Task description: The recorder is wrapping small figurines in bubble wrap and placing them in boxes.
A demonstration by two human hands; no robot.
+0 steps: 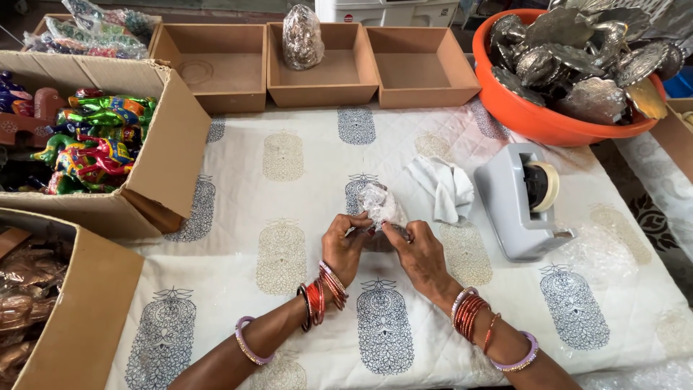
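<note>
Cardboard dominates the left edge of the table: a large open carton [155,155] lies on its side, packed with glossy painted animal figurines [94,141] in green, red and blue. Nearer the front left corner, a second carton [83,310] holds copper-coloured pieces [22,289], shapes unclear.

Block-printed white cloth [289,217] covers the tabletop, with grey and beige motifs. Along the back edge, three shallow brown trays [339,87] stand in a row; the middle one holds a wrapped bundle [302,36] standing upright.

Centre, toward the front edge: left hand [345,245] and right hand [419,253] meet around a small object wrapped in bubble wrap [380,206], held just above the cloth. Both hands pinch the wrapping between thumb and fingertips, fingers curled, the right touching its lower edge. Red and gold bangles on both wrists.

Just right of the hands, a crumpled white cloth [447,188] lies flat. Beside it, a grey tape dispenser [516,202] with a pale roll. At the back right corner, an orange tub [534,115] is heaped with silver-coloured metal figures [577,50]. A clear bubble wrap sheet [599,253] lies near the right edge.
</note>
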